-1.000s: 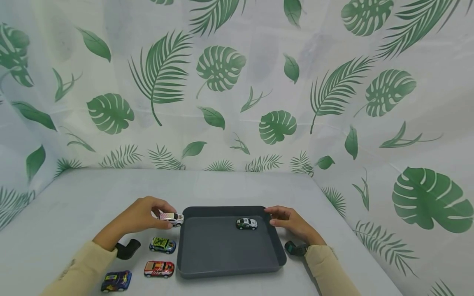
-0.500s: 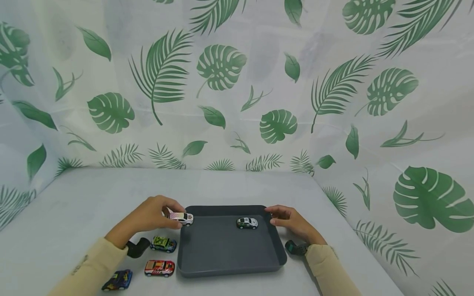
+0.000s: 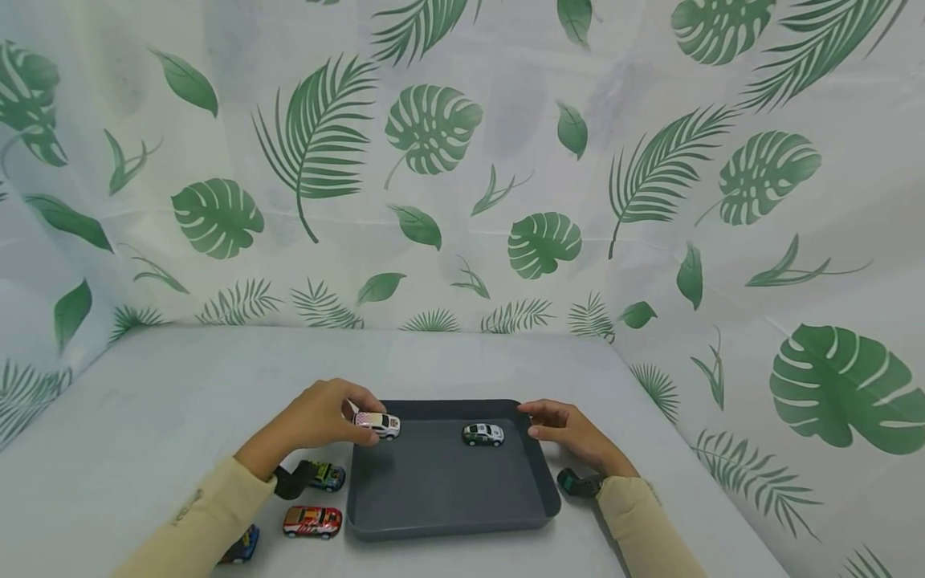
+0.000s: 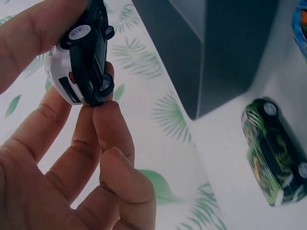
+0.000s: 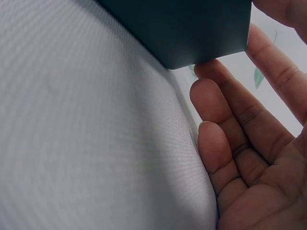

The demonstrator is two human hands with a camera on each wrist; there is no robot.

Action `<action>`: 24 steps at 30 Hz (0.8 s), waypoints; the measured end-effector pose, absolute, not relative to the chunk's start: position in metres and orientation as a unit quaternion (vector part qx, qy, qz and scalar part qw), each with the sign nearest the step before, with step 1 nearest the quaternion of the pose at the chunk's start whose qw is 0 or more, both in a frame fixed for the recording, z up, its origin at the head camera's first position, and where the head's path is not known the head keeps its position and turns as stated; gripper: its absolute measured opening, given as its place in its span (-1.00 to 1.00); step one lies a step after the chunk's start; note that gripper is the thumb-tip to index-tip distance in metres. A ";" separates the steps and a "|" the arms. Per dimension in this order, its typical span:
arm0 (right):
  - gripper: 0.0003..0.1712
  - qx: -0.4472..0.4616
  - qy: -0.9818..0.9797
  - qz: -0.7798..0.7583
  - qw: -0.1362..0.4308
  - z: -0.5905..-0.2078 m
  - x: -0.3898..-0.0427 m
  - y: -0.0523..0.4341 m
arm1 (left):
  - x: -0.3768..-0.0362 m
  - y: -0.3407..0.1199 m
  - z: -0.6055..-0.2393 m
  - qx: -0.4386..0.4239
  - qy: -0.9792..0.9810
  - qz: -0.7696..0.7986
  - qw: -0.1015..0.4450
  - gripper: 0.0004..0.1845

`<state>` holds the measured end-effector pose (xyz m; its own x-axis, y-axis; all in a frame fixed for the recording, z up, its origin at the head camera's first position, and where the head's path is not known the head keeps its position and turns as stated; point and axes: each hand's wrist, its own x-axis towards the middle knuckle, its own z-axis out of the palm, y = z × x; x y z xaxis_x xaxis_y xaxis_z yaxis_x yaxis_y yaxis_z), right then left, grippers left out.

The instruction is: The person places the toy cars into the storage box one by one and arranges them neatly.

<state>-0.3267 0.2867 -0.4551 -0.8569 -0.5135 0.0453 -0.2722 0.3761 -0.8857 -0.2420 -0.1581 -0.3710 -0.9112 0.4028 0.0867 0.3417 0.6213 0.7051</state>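
Note:
My left hand (image 3: 325, 413) pinches a white toy car (image 3: 379, 424) with a pink-patterned rear, above the left part of a dark grey tray (image 3: 441, 490). In the left wrist view the car's dark underside shows between thumb and fingers. A white-and-dark toy car (image 3: 482, 434) rests inside the tray near its far right. At the tray's far right corner, my right hand (image 3: 571, 433) holds the rim, thumb on the right side and fingers curved behind. The right wrist view shows these fingers (image 5: 213, 103) against the tray's outer wall.
Left of the tray lie a green-yellow toy car (image 3: 328, 476), partly behind the left wrist strap, and a red toy car (image 3: 312, 522). A dark blue toy car (image 3: 242, 546) is mostly covered by the left sleeve. A leaf-printed cloth (image 3: 433, 160) stands behind the white table (image 3: 217, 369).
My left hand has carried the white toy car rightward, from beside the tray's left rim to over its inside. My right hand has stayed at the tray's corner.

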 end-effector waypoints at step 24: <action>-0.47 -0.243 0.817 -0.509 0.117 -0.454 -0.325 0.286 | -0.248 -0.117 -0.371 0.206 0.907 0.366 0.040 -0.67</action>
<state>-0.3252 0.2861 -0.4544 -0.8543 -0.5167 0.0560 -0.2782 0.3637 -0.8890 -0.2477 -0.1174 -0.3710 -0.9118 0.4031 0.0782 0.3444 0.6469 0.6804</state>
